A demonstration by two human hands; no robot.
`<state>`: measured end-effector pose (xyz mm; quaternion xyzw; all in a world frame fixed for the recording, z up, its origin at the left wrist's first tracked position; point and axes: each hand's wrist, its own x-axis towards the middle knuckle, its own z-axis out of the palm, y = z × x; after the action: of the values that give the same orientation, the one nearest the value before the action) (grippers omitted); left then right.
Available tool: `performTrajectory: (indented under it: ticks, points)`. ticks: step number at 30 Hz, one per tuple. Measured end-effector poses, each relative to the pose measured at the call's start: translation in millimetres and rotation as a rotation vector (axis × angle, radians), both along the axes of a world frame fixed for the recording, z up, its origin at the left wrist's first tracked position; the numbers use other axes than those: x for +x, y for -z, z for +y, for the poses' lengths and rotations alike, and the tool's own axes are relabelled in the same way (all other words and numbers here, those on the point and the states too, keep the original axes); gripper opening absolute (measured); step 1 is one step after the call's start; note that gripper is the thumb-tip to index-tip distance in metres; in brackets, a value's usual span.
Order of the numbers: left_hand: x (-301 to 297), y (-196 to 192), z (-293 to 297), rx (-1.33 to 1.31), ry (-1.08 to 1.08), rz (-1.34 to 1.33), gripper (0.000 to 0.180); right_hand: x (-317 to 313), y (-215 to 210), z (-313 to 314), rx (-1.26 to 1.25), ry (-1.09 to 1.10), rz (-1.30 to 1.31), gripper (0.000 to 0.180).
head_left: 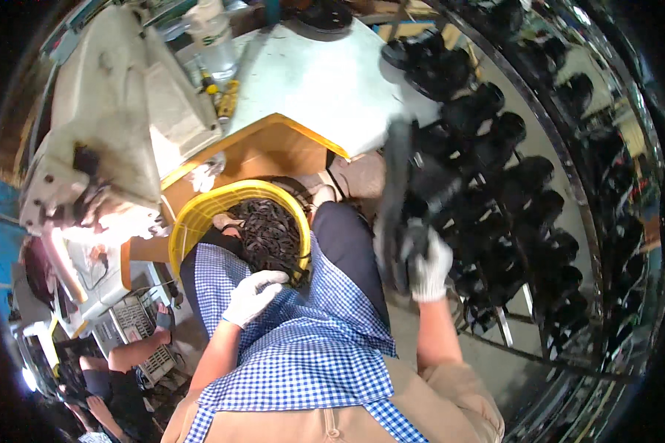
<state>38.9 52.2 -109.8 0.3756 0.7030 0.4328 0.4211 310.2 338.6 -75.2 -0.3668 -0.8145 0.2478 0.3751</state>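
My right hand [430, 264], in a white glove, grips a black shoe [397, 199] held upright beside my right knee. Its long sole edge faces left, and motion smears part of it. My left hand [256, 297], gloved too, rests over my lap on the blue checked apron [295, 362]. Its fingers point to the right, loosely stretched, with nothing seen in them. Just beyond it, a yellow basket [179, 229] between my legs holds many small dark strips [267, 232].
A rack [587, 214] full of black shoes [495, 192] stands at my right. Ahead is a pale worktable [310, 81] with a plastic bottle [216, 44] and a yellow-handled tool [227, 102]. A lit beige machine [100, 111] stands left. Another person [118, 391] sits at the lower left.
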Motion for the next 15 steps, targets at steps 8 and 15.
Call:
performTrajectory:
  ticks: [8, 15]
  points:
    - [-10, -25, -23, 0.173, -0.107, -0.217, 0.028, -241, -101, 94, 0.537, -0.13, -0.662, 0.032]
    - [-14, -36, -2, 0.735, -0.475, -1.045, 0.074, -161, -96, -4, -0.275, -0.562, 0.02, 0.028]
